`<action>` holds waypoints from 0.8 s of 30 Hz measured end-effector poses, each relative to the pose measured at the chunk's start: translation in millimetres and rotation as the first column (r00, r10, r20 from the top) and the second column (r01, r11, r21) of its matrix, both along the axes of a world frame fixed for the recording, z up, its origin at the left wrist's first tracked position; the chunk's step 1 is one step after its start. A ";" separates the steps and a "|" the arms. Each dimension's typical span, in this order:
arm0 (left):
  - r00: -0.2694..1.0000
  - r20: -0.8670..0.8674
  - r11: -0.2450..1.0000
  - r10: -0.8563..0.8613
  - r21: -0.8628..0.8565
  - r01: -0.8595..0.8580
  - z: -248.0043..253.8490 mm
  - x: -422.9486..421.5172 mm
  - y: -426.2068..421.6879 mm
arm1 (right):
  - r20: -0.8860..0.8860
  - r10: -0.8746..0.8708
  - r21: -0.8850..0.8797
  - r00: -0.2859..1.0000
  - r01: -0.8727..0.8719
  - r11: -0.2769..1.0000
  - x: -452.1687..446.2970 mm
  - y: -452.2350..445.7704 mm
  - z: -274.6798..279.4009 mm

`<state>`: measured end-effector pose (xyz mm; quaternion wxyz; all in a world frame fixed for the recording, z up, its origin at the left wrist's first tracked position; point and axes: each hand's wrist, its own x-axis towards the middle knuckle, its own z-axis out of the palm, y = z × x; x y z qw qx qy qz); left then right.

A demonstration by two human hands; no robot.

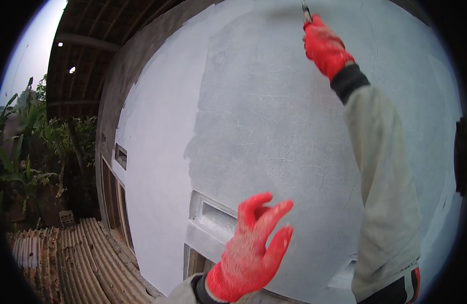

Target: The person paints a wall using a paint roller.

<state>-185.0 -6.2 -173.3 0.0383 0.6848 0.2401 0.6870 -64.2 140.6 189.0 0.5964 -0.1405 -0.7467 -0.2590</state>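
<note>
My right hand (328, 48), in a red glove, is raised high against the wall and closed around a handle (307, 14) with a thin metal rod, like that of a paint roller. Its working end lies beyond the top of the view. Lower down, my left hand (251, 248) wears a matching red glove, fingers apart and slightly curled, holding nothing. Behind both hands stands a large wall (274, 131): bright white on the left, duller grey-white with fine cracks in the middle and right.
A recessed vent opening (216, 215) sits behind my left hand, above a frame (198, 263). Another small opening (121, 156) is farther left. Rusty corrugated roofing (76, 258) spreads at lower left, with plants (31, 147) beyond. A dark roof underside (86, 30) hangs overhead.
</note>
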 end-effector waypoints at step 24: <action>0.998 0.057 0.999 0.003 -0.034 -0.001 -102.1 -16.2 37.8 | -0.095 -0.261 -0.299 0.961 0.222 0.928 -5.6 -13.8 69.4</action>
